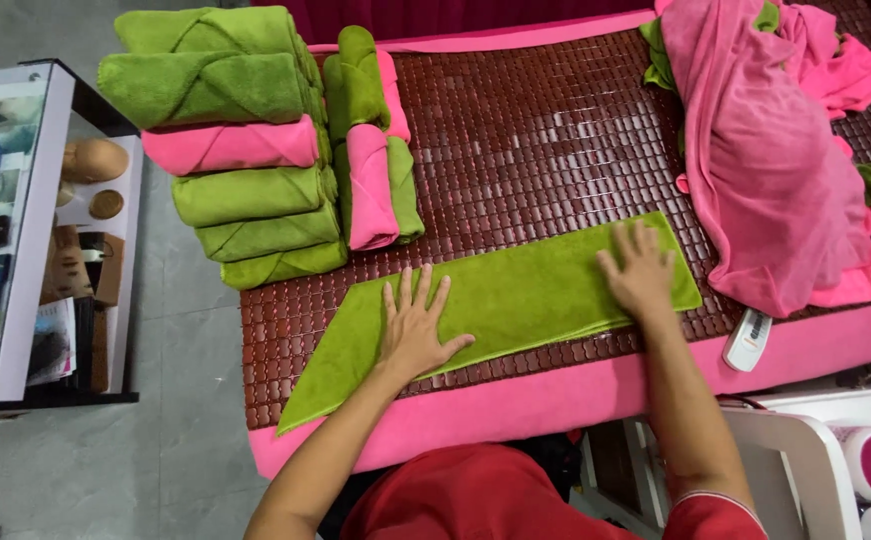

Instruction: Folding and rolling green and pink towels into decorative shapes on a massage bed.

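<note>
A brown tiled mat point(536, 130) covers the pink bed point(556, 395). A folded green towel point(516, 295) lies along its near edge. The left hand point(414, 328) and right hand point(640, 272) press flat on it, fingers spread; a white remote point(748, 340), probably, lies nearby.

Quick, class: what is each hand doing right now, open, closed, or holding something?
Left hand: open, fingers spread, pressed flat on the green towel.
Right hand: open, palm down on the same towel near its right end; grasping nothing.
</note>
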